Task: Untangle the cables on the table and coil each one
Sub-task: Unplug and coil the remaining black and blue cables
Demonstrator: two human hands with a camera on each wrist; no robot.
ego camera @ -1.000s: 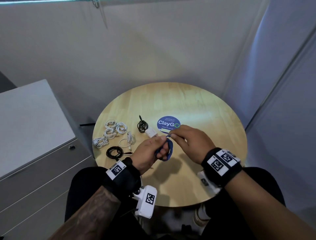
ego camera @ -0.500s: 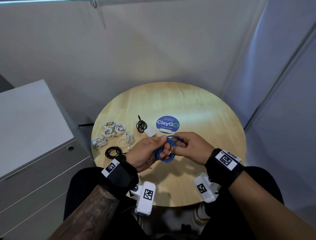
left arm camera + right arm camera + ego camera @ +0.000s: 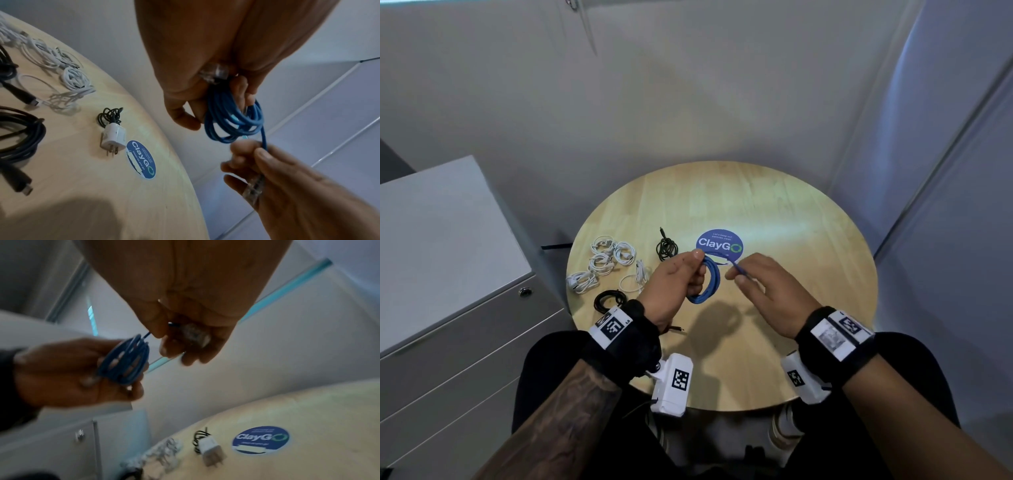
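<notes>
Blue cable (image 3: 709,281) coiled in the left hand (image 3: 674,284), fingers curled round it; right hand (image 3: 763,291) pinches its loose end above the table (image 3: 808,240).

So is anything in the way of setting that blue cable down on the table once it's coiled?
Nothing visible. The left hand holds the blue cable coil above bare wood of the round wooden table; the right hand pinches its loose end.

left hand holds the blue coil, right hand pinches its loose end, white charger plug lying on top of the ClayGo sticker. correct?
Not quite. The white charger plug lies beside the ClayGo sticker, on bare table, as the left wrist view shows. The rest holds: the left hand holds the blue coil, and the right hand pinches its loose end.
</notes>
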